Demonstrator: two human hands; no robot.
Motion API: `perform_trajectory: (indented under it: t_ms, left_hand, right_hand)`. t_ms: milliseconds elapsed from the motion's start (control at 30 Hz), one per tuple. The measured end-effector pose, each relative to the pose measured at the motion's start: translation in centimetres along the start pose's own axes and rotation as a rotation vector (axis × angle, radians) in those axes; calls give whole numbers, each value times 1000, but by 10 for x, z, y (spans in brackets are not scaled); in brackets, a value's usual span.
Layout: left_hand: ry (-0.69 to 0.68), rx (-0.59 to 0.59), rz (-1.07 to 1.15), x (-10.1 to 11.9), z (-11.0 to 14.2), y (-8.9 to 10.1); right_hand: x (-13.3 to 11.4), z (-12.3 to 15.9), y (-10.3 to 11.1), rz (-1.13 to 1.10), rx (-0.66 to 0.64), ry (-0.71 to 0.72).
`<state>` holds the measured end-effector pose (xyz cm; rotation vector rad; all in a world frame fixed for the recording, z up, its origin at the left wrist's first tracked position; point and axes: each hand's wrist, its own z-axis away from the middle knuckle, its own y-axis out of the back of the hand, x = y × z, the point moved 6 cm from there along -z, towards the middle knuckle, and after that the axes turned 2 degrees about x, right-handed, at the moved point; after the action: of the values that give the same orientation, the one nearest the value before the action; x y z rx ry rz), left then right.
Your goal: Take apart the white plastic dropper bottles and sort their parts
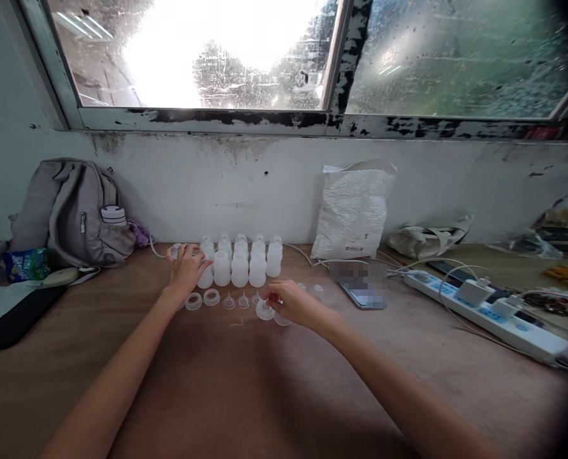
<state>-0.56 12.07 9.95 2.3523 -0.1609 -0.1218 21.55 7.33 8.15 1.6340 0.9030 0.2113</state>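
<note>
My left hand [186,264] is curled at the left end of two rows of white baby bottles [240,271]. Its fingers close round what looks like another baby bottle [174,251], mostly hidden by the hand. My right hand [284,299] pinches the top of a translucent bottle ring [265,311] at the table's middle; the fingertips partly cover it. Between the hands, two bottle rings [194,301] and several clear silicone nipples [229,301] lie in a line. A clear round piece [282,319] sits under the right hand, with small clear caps [318,292] beyond it.
A grey backpack [68,210] leans on the wall at left, near a black flat case [20,319]. A white plastic bag [353,210] stands behind a phone [363,290]. A power strip [484,312] with plugged chargers and loose cables lies at right on the brown table [207,389].
</note>
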Motion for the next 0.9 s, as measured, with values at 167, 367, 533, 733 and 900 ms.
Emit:
perform_trajectory:
  t_ms: [167, 367, 533, 733, 900]
  left_hand:
    - [-25, 90, 3, 1, -1, 8]
    - [-105, 194, 159, 16, -8, 27]
    - [-260, 50, 413, 51, -9, 44]
    - [-297, -410, 720, 95, 9, 51]
    - [-235, -392, 806, 101, 11, 54]
  right_hand:
    - [6, 0, -6, 51, -26, -20]
    - [15, 0, -5, 98, -53, -69]
    - [12, -2, 11, -29, 60, -88]
    - [-3, -1, 31, -379, 289, -79]
    - [-8, 3, 38, -529, 336, -136]
